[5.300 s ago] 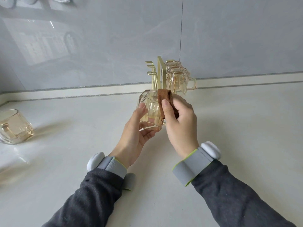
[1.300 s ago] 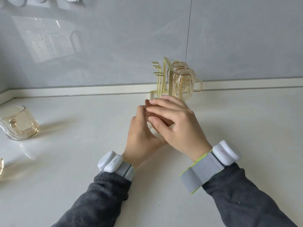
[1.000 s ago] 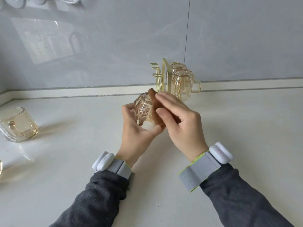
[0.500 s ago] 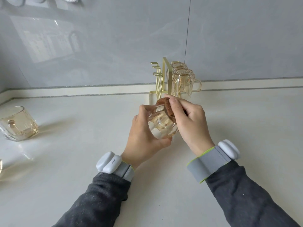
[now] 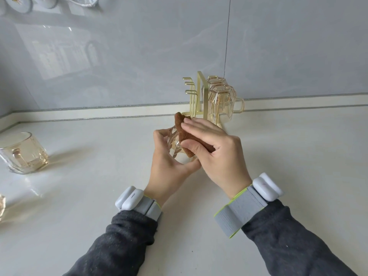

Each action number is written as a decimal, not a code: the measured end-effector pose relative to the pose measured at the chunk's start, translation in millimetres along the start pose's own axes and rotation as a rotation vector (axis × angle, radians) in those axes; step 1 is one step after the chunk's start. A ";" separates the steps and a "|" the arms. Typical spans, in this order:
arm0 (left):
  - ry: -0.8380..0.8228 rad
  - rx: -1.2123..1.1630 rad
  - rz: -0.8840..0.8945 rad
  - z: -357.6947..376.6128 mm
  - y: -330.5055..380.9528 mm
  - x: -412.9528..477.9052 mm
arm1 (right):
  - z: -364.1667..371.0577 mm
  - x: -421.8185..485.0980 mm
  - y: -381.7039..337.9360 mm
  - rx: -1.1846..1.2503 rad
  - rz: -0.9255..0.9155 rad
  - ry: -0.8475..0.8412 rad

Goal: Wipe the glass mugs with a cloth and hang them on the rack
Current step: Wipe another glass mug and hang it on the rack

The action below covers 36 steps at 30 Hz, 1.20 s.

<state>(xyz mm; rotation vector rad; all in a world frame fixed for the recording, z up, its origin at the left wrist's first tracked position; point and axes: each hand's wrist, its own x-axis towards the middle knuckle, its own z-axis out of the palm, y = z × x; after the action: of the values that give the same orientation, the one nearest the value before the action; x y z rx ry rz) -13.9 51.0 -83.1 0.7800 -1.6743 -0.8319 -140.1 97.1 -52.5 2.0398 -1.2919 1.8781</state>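
Two hung mugs (image 5: 222, 104) occupy the rack (image 5: 199, 96); another mug (image 5: 23, 154) stands left.

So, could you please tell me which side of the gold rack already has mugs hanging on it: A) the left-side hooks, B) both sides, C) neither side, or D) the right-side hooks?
D: the hung mugs sit upside down on the right side of the gold rack, while its left hooks stand bare.
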 end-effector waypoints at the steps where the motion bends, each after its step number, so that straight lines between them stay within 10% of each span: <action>1: 0.006 -0.015 -0.006 -0.2 0.0 0.6 | 0.1 0.0 -0.4 0.011 -0.023 0.015; 24: 0.111 -0.090 -0.195 -1.5 -0.1 8.4 | -10.5 -1.9 14.6 0.047 0.787 0.252; 36: 0.270 0.304 0.111 -4.1 10.3 17.9 | -28.8 81.6 -23.4 -0.156 0.858 -0.399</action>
<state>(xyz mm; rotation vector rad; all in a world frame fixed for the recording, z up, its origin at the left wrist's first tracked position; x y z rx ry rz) -14.9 41.2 -64.4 0.9520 -1.6005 -0.3783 -157.2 86.8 34.9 1.9980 -2.6443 1.5103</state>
